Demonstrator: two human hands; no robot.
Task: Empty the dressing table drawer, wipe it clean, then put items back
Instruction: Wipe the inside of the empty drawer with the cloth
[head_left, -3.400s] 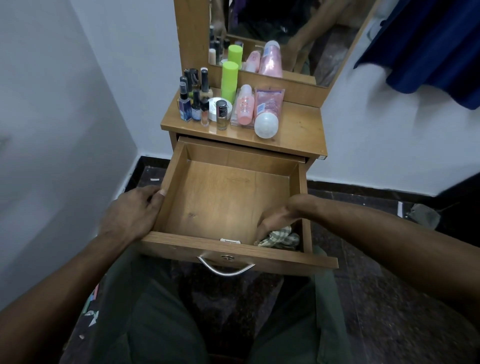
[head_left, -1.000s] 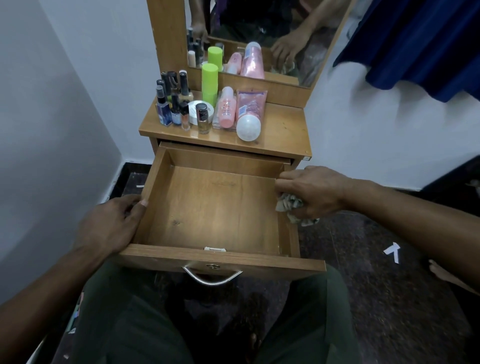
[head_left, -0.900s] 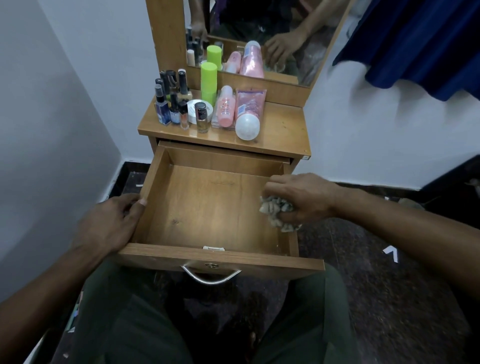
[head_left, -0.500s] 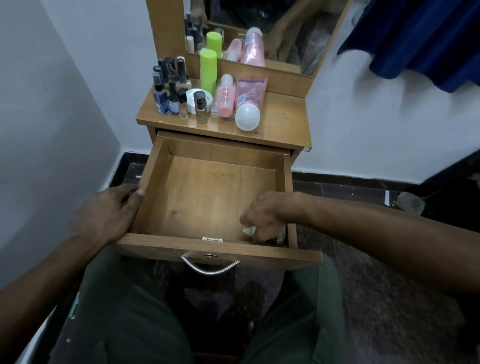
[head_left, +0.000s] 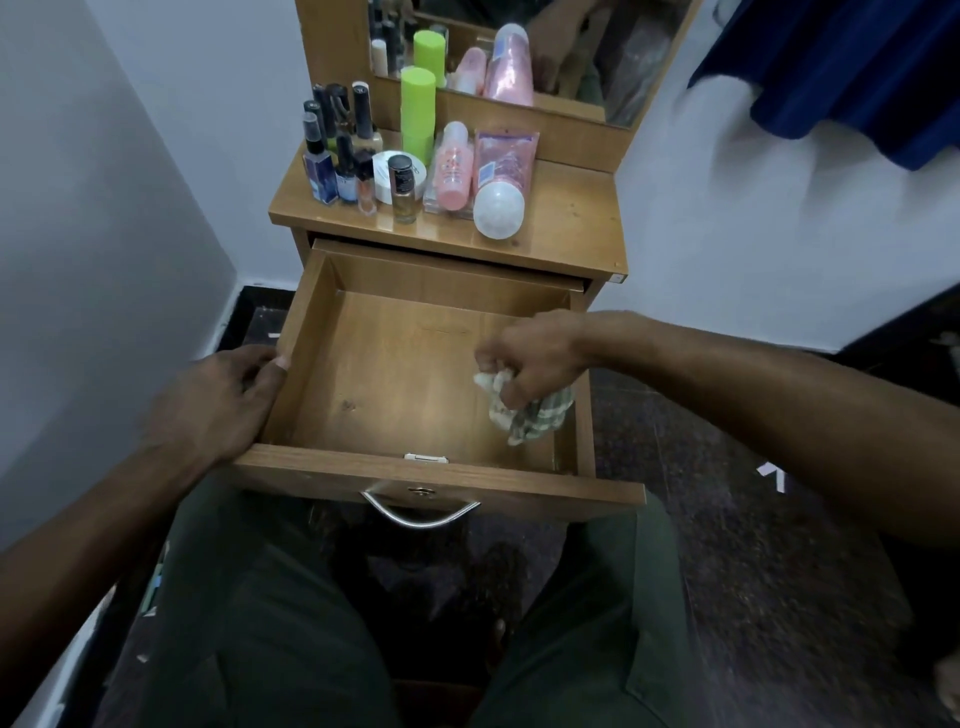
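The wooden drawer (head_left: 291, 332) of the dressing table is pulled fully out, and nothing lies on its bare bottom. My left hand (head_left: 218, 400) grips the drawer's left wall near the front corner. My right hand (head_left: 530, 358) is inside the drawer at the right, shut on a crumpled checked cloth (head_left: 530, 415) that hangs down onto the drawer bottom. On the table top (head_left: 571, 223) stand several cosmetics: dark small bottles (head_left: 332, 156), a green can (head_left: 417, 114), a pink bottle (head_left: 453, 166) and a pink tube (head_left: 501, 176).
A mirror (head_left: 519, 47) rises behind the table top. White walls close in on the left and right. A blue cloth (head_left: 852, 67) hangs at the upper right. My legs in dark green trousers (head_left: 291, 623) sit under the drawer's front and metal handle (head_left: 421, 512), on dark floor.
My right hand with the cloth has lifted from the drawer's front right corner and moved back toward the middle right. My left hand stays on the left wall.
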